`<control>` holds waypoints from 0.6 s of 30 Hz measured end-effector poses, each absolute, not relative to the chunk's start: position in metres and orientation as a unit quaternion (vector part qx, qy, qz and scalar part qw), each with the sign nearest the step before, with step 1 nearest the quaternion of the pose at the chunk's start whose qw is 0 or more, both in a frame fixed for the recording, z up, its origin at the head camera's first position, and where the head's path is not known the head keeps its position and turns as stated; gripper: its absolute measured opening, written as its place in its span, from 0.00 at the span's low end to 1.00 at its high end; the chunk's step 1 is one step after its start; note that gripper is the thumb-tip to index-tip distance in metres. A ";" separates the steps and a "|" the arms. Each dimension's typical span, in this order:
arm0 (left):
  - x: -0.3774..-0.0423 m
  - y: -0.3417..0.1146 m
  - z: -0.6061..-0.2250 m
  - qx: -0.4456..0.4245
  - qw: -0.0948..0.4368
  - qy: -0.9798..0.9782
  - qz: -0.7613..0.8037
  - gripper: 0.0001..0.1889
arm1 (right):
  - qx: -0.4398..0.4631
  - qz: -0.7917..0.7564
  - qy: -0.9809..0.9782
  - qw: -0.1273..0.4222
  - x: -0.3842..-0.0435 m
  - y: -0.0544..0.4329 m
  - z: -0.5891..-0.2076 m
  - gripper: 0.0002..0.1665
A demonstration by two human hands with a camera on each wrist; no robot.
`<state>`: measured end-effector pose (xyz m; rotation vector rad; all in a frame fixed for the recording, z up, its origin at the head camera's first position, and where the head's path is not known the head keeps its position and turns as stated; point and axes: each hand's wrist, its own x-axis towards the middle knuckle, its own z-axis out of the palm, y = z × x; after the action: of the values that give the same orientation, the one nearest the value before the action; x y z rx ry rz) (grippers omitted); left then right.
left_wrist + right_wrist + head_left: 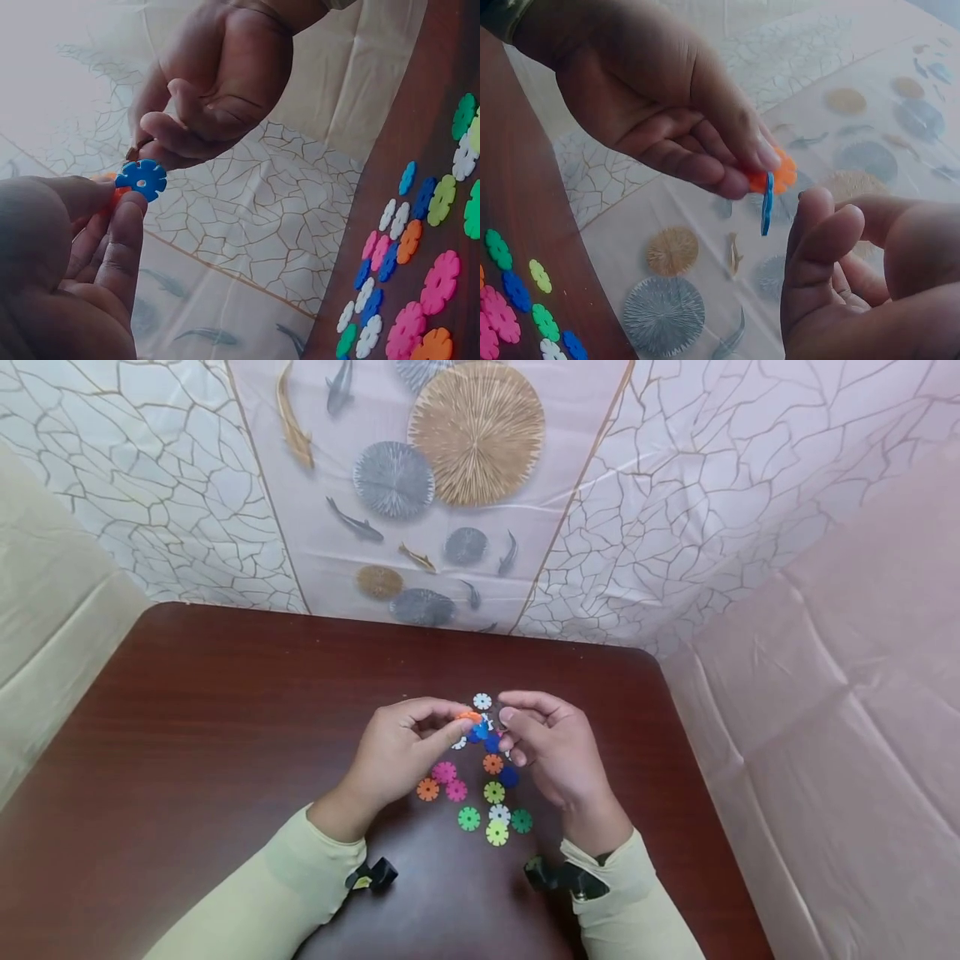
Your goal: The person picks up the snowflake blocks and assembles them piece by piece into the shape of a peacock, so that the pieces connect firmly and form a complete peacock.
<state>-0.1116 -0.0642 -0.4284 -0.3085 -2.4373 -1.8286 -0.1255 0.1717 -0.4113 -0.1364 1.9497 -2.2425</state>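
My left hand (401,756) pinches an orange notched disc (782,174) between thumb and fingers, above the table. A blue notched disc (142,181) is joined to it, standing roughly crosswise. Close beside them, my right hand (558,743) holds a small dark brown piece (137,150) at its thumb and index fingertips. Most of that piece is hidden, so its full shape is unclear. Below both hands lie loose flat notched discs, among them a pink disc (445,772), an orange disc (427,789) and a yellow-green disc (494,792).
The dark red-brown table (225,760) carries more discs near its middle, including a green disc (468,818), a darker green disc (522,820) and a white disc (482,701). Patterned sheets (645,543) hang behind the table and along its sides.
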 end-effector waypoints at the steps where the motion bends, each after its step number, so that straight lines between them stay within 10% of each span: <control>1: -0.111 -0.064 -0.429 -0.103 0.039 -0.794 -0.598 0.11 | -0.050 -0.748 0.657 0.081 -0.125 0.171 -0.411 0.18; 18: -0.111 -0.057 -0.439 -0.133 0.062 -0.776 -0.614 0.08 | -0.059 -0.739 0.667 0.071 -0.122 0.164 -0.413 0.12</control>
<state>-0.1112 -0.0570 -0.4387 -0.4011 -2.3450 -1.8560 -0.1222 0.1637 -0.4129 -0.1761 2.0057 -2.2236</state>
